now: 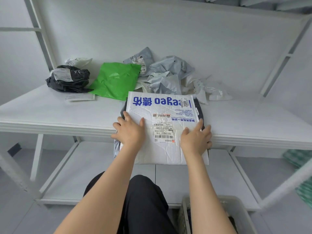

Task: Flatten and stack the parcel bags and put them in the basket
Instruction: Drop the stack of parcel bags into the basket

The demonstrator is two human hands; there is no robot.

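Left grip and right grip, straight-fingered and flat, on the white parcel bag at the shelf edge.

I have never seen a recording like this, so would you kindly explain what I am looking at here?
There is no machine here: a person wears a camera on the head, so the single picture looks forward and down at their own arms. Both hands press flat on a white bag with blue lettering, the left hand near its left edge, the right hand at its right edge. That bag tops a small stack whose darker edges peek out, overhanging the front of a white shelf. Further back lie a green bag, a crumpled black bag and crumpled grey bags. A basket shows at the lower right.
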